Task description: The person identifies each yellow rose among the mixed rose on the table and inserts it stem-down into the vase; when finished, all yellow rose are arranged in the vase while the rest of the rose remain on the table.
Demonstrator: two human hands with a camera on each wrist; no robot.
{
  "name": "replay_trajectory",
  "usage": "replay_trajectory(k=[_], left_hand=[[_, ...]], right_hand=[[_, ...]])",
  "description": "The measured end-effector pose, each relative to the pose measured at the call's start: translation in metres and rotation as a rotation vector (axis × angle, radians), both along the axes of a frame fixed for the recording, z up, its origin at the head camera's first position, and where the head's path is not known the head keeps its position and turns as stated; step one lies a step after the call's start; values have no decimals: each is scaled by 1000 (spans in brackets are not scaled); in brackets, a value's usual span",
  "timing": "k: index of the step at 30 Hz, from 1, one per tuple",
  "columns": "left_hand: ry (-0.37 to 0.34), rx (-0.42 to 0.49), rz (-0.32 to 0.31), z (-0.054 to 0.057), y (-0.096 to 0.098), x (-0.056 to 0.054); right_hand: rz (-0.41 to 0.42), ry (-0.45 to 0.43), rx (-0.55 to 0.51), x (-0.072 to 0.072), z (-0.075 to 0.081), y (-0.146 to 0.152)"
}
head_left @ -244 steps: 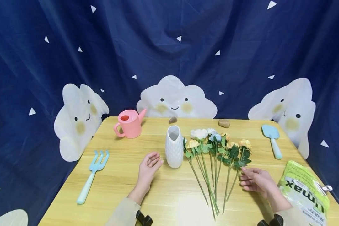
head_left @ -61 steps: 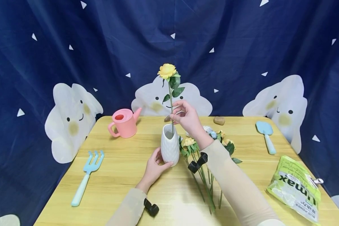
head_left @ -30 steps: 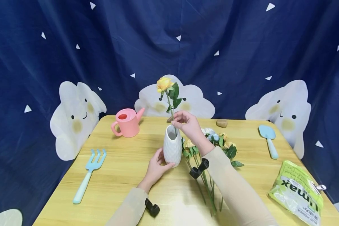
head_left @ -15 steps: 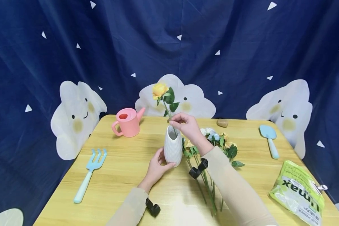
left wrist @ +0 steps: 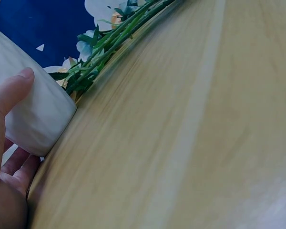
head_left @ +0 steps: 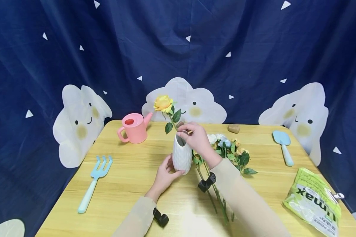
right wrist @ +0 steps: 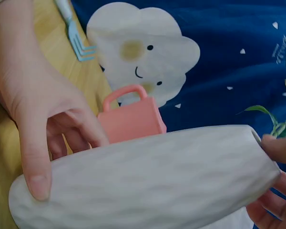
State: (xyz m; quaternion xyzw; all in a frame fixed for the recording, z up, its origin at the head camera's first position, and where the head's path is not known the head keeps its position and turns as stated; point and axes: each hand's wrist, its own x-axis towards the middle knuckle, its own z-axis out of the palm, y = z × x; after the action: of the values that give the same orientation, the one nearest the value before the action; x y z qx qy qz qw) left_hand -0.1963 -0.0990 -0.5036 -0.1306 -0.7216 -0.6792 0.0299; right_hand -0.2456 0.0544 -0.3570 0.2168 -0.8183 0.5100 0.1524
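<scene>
A white textured vase stands upright mid-table. My left hand grips its lower part, thumb across the front and fingers round the far side; the left wrist view shows the thumb pressed on the vase wall. At the vase's mouth, my right hand pinches the stem of a yellow artificial rose. The bloom leans left above the rim, and the lower stem is hidden inside the vase. Just right of the vase lie loose artificial flowers with white, blue and yellow heads, partly covered by the right forearm.
A pink watering can stands at the back left, with a blue hand fork in front of it. Brown stones, one at the back edge, lie beyond the flowers. On the right are a blue trowel and a green-white bag.
Both hands were empty; the left now holds the vase and the right a rose taken from the loose flowers. Over the last two seconds the rose has sunk into the vase and tilted left.
</scene>
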Motion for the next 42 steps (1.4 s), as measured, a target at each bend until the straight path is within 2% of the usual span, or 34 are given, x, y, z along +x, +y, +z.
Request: replay_trajectory(k=[3,11,16,27,35,42], left_hand=[[-4,-10,4,0,-1,-1],[-9,-10,-1,2,-1,1],[-2,-9,-4,2,0,1],[10,-30,18,3,1,4],[85,-49,7,2,-1,5],[74,-62,3,3,0,4]], right_hand=[[-52,72,34,4,1,-3],[-67,53,24,8,1,-4],[-47,56,17,8,0,-2],[-33,-61,-83,16,-8,19],[-36,-67,-132,21,-10,36],[-105,-73,-101,23,-13,56]])
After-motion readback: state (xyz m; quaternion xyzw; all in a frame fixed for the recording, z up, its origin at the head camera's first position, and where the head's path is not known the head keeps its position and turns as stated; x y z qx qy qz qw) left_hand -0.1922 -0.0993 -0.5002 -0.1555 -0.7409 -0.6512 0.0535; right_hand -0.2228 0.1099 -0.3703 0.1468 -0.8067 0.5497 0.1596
